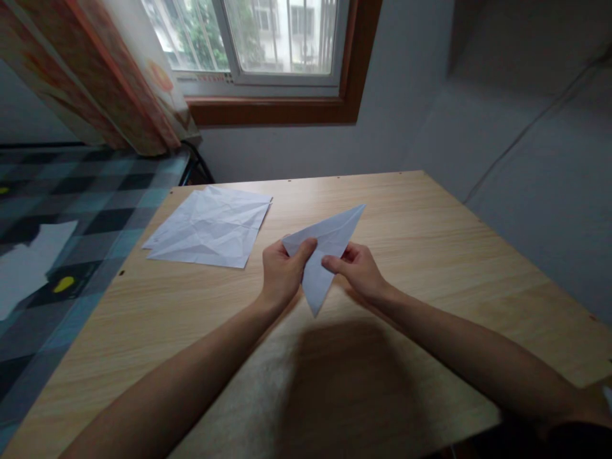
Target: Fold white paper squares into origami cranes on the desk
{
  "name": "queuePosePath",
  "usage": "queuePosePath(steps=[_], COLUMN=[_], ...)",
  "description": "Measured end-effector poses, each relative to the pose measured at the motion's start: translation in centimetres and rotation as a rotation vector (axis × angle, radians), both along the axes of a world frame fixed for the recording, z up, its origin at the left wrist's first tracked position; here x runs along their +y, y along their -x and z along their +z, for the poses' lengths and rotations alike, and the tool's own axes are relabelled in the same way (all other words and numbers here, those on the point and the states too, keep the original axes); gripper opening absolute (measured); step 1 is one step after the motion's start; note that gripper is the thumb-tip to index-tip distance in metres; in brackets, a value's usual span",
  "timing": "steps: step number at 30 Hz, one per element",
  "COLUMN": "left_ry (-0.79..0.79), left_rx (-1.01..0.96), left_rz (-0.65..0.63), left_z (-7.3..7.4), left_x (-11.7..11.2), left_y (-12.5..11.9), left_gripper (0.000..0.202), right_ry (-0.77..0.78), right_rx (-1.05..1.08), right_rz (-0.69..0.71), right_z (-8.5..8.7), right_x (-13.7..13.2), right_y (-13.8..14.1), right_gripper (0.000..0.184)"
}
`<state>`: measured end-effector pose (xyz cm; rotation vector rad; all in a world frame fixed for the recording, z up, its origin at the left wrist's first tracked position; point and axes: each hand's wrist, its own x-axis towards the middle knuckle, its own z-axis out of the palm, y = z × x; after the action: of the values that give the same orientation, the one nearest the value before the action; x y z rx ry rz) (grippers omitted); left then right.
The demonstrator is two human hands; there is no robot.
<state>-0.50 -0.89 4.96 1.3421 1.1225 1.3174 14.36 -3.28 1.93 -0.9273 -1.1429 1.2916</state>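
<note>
A white sheet of paper folded into a long pointed shape (326, 248) is held just above the wooden table (430, 255). My left hand (282, 271) pinches its left edge, thumb on top. My right hand (358, 269) grips its lower right side with closed fingers. One tip of the folded paper points to the back right, the other points toward me between my wrists.
A small stack of creased white sheets (210, 226) lies flat on the table's back left. A bed with a checked cover (71, 210) and a white paper on it (29, 261) stands left of the table. A curtain and window are behind; grey wall to the right.
</note>
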Motion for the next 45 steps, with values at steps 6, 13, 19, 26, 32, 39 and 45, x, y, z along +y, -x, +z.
queuePosePath(steps=[6,13,19,26,32,39,45], left_ry=[0.05,-0.112,-0.23,-0.116,-0.046,-0.044,-0.178], left_rx=[0.044,0.227,0.443,0.33,0.194,0.16,0.423], left_rz=[-0.007,0.166,-0.362,-0.474,-0.516,-0.52,-0.507], left_z=[-1.5,-2.0,-3.2,-3.4,-3.1,-3.3,-3.6], left_x=[1.7,2.3,-0.4,-0.9,-0.8,-0.6,-0.8], left_y=[1.2,2.0,0.3,-0.1,0.0,-0.2,0.2], left_gripper=[0.039,0.03,0.085,0.108,0.106,0.104,0.105], right_ry=[0.096,0.085,0.04,0.035,0.063,-0.046,-0.149], right_rx=[0.018,-0.031,-0.131,-0.03,-0.01,-0.106,-0.621], right_rz=[-0.064,-0.215,-0.259,-0.032,-0.036,-0.114,-0.459], right_z=[-1.0,-1.7,-0.9,-0.8,-1.3,-1.7,-1.5], right_x=[0.1,0.2,-0.3,-0.8,-0.5,-0.7,-0.6], right_y=[-0.8,-0.8,-0.3,0.2,-0.1,-0.2,-0.3], right_gripper=[0.033,0.023,0.02,0.036,0.046,0.036,0.047])
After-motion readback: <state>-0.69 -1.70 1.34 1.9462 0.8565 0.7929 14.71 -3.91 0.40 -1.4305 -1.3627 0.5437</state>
